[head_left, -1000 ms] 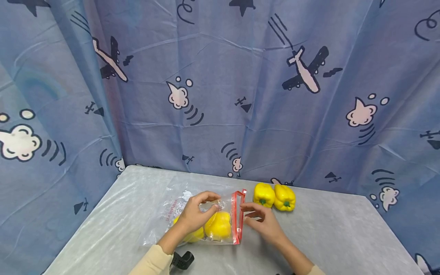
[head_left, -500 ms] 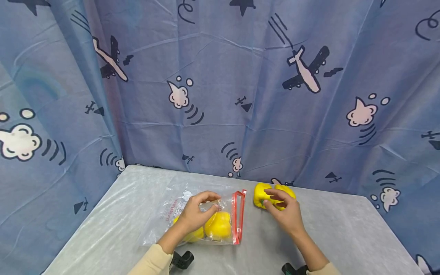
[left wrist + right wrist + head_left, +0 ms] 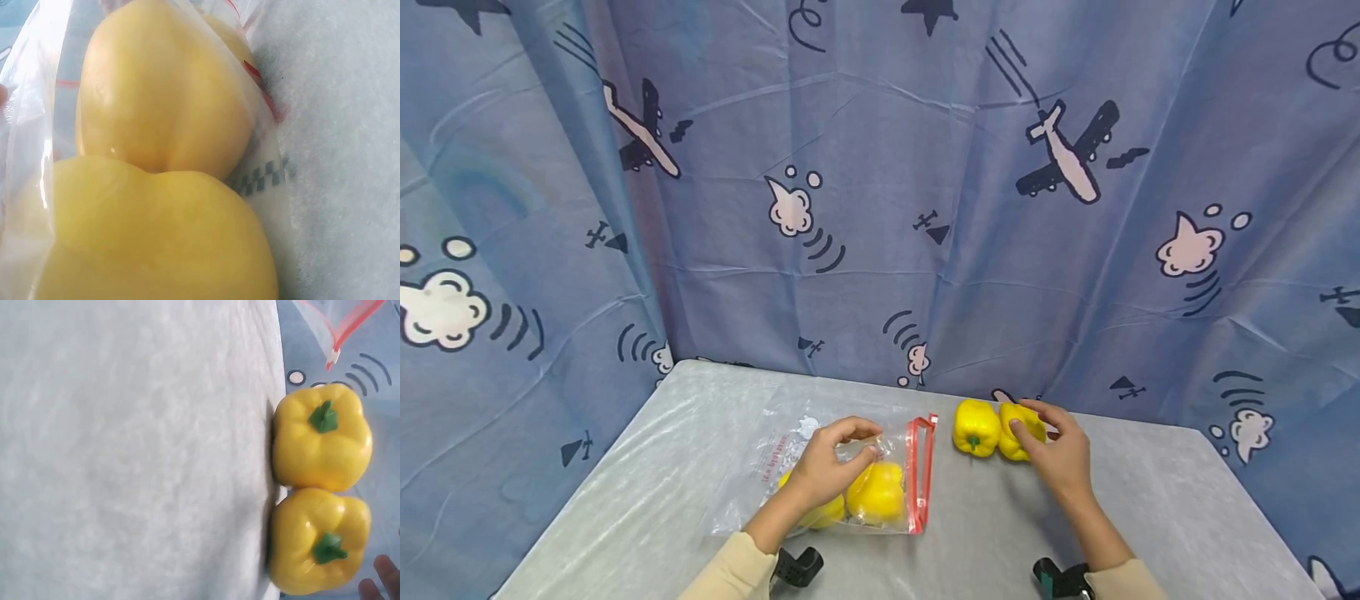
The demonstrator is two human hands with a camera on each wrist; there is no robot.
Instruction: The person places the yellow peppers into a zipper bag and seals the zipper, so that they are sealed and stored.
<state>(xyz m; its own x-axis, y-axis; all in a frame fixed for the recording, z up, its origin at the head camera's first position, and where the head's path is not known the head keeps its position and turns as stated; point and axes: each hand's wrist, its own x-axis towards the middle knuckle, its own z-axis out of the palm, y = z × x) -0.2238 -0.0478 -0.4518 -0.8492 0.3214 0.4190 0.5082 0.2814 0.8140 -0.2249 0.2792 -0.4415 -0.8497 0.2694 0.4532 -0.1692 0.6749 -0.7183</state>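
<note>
My left hand [image 3: 831, 462] pinches the top film of a clear zip bag [image 3: 752, 467] lying on the table, its red-edged mouth [image 3: 922, 475] facing right. Inside the bag are yellow bell peppers [image 3: 877, 493]; the left wrist view shows two close up, one pepper [image 3: 156, 244] in front of another [image 3: 156, 81]. My right hand [image 3: 1063, 454] is at the right one of two yellow peppers outside the bag, thumb and fingers spread around this pepper [image 3: 1019, 437]. The right wrist view has its fingertips [image 3: 389, 575] beside that pepper, apart from it.
Against its right neighbour stands the other loose pepper [image 3: 976, 427], near the back edge of the pale table [image 3: 1150, 500]. A blue printed curtain [image 3: 880, 208] hangs close behind and to both sides.
My right hand has moved from the bag's mouth to the right, past the left loose pepper, to the right one. The left hand and the bag have stayed in place.
</note>
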